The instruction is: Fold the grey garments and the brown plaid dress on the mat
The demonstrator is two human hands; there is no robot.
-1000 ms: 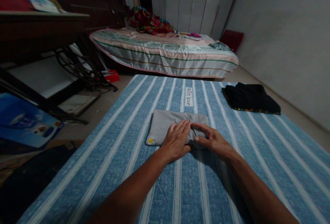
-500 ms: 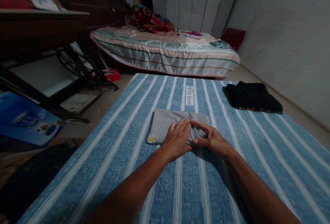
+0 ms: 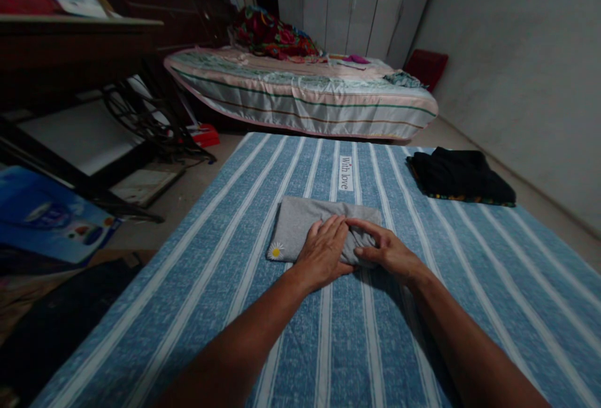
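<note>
A folded grey garment [image 3: 300,217] lies on the blue and white striped cloth [image 3: 263,201], with a white and yellow daisy at its near left corner. My left hand [image 3: 323,248] rests flat on the middle of the garment, its fingers stretched forward. At the right end, my right hand [image 3: 382,248] curves its thumb and index finger round the fabric, which is wrinkled between them. The index fingertip meets the left hand's fingers. The right hand's other fingers are mostly hidden.
A folded black garment [image 3: 460,176] lies at the far right of the striped cloth. Beyond stands a bed [image 3: 300,98] with a red floral blanket [image 3: 277,35]. To the left are a sewing machine table [image 3: 79,23] and a blue bag [image 3: 51,217].
My right thumb has shifted slightly over the fabric at the garment's right end. The left hand and the garment stay nearly in place.
</note>
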